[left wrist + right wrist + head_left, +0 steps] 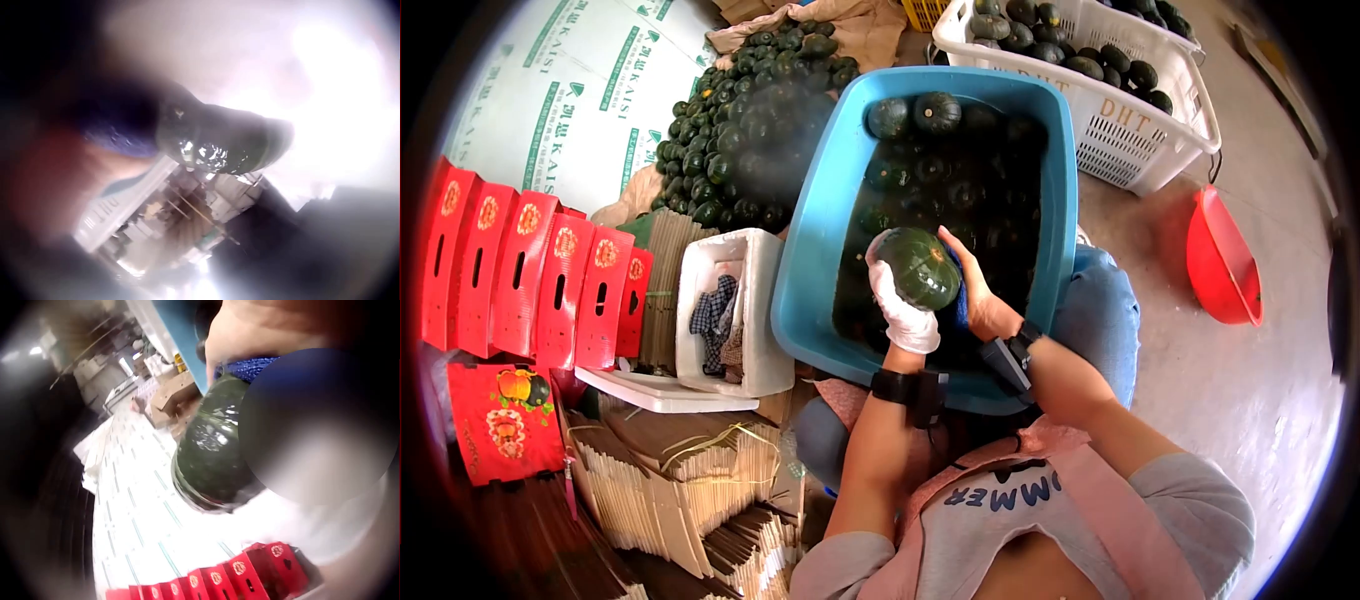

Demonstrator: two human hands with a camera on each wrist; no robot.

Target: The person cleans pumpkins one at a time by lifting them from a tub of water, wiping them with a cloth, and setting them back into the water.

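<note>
A wet, dark green pumpkin point(920, 268) with pale stripes is held over the blue tub point(802, 225). My left hand point(903, 312), in a white glove, grips it from the left and below. On the other side my bare right hand point(984, 300) holds a blue scrubbing cloth point(960, 303) against the skin. The right wrist view shows the cloth's point(247, 369) mesh weave pressed to the pumpkin point(209, 447). Several more pumpkins point(938, 112) lie in dark water in the tub.
Left of the tub stand a foam box point(765, 345) with cloths inside and a row of red cartons point(522, 270). A heap of pumpkins point(725, 150) lies beyond. White crates point(1135, 150) of pumpkins stand at the back right, near a red basin point(1215, 260) on the floor.
</note>
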